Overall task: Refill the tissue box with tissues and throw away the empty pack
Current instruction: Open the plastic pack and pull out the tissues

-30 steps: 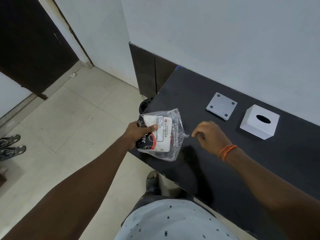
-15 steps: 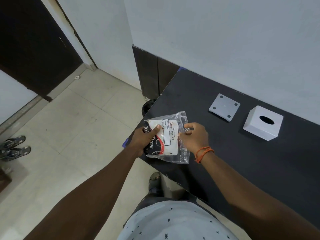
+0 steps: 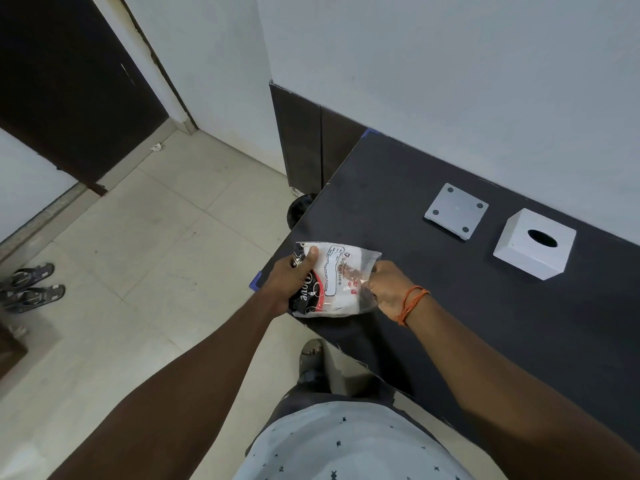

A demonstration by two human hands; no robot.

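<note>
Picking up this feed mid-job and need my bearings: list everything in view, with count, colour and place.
tissue pack: 1, clear plastic with white, black and red print, held over the table's near-left corner
tissue box: 1, white, on the table at right
base plate: 1, grey, left of the box
table: 1, black, against the wall
sandals: 1 pair, dark, on the floor far left
left hand: grip on the pack's left side
right hand: orange wrist threads, grip on the pack's right edge

Sandals (image 3: 31, 287) on tiled floor (image 3: 145, 258)
</note>
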